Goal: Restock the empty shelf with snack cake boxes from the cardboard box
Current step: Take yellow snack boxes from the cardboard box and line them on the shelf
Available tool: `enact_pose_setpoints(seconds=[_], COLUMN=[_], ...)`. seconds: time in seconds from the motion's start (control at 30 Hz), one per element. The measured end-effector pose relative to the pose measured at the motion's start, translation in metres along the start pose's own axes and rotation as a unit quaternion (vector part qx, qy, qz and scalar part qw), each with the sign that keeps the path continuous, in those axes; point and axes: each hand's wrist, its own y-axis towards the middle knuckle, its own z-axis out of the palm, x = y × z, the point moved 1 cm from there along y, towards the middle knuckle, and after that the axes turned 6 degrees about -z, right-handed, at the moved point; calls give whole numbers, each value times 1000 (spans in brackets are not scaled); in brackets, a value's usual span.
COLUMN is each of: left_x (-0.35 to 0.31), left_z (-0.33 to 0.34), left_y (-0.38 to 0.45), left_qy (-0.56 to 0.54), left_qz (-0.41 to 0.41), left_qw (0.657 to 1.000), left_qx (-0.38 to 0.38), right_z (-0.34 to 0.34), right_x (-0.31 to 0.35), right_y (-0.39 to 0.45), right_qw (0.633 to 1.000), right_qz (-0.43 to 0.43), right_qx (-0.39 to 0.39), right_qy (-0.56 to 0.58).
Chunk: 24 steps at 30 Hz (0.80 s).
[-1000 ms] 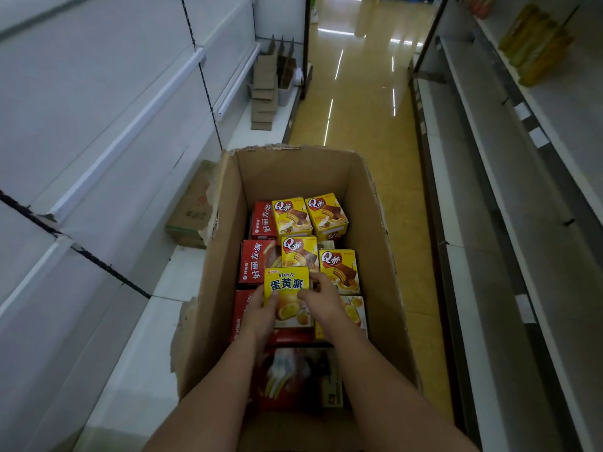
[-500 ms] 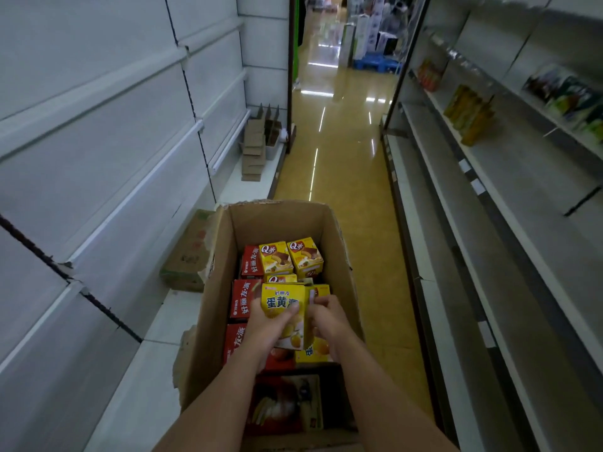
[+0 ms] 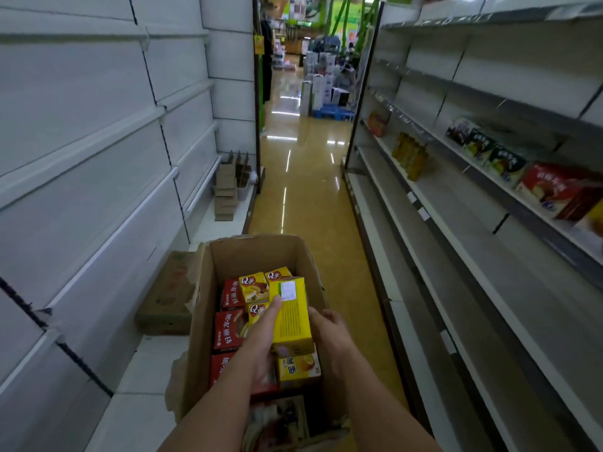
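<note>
The long metal shelves (image 3: 463, 243) run down the right of the aisle, flat, pale and mostly bare, with a few red and green snack boxes (image 3: 551, 187) on an upper tier near me; I judge that is where this stock belongs. Below me stands the open cardboard box (image 3: 254, 252), its brown corrugated walls rough and its torn flaps folded out so I can reach straight down. Inside, red cake boxes (image 3: 230, 327) lie packed along the left and yellow ones (image 3: 253, 287) sit at the far end, all glossy printed card with square edges, laid flat so they fit tightly. I have one yellow snack cake box (image 3: 292, 316) lifted above the rest, tilted so its plain back panel with a white label faces up. My left hand (image 3: 261, 340) has its grip closed on the box's left edge, fingers lying along the panel; my right hand (image 3: 329, 331) curls round the right edge from below. Two hands keep the slick, light carton from twisting as it clears the box walls.
</note>
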Motion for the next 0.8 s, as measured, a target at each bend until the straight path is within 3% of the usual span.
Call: enact_pose_setpoints(seconds=[0.17, 0.5, 0.63, 0.8], left_x=[2, 0, -3, 0], left_z=[9, 28, 42, 69], left_y=[-9, -35, -44, -51], left_qy=[9, 204, 325, 419], left_qz=[5, 85, 145, 148], left_qw=[1000, 975, 933, 887], left_qx=[-4, 0, 49, 127], right_z=[-6, -33, -56, -98], right_x=[3, 16, 21, 27], right_y=[-34, -80, -91, -116], right_qw=[997, 994, 994, 997], right_qz=[62, -8, -53, -40], right_qx=[31, -43, -81, -32], right_qy=[38, 98, 44, -64])
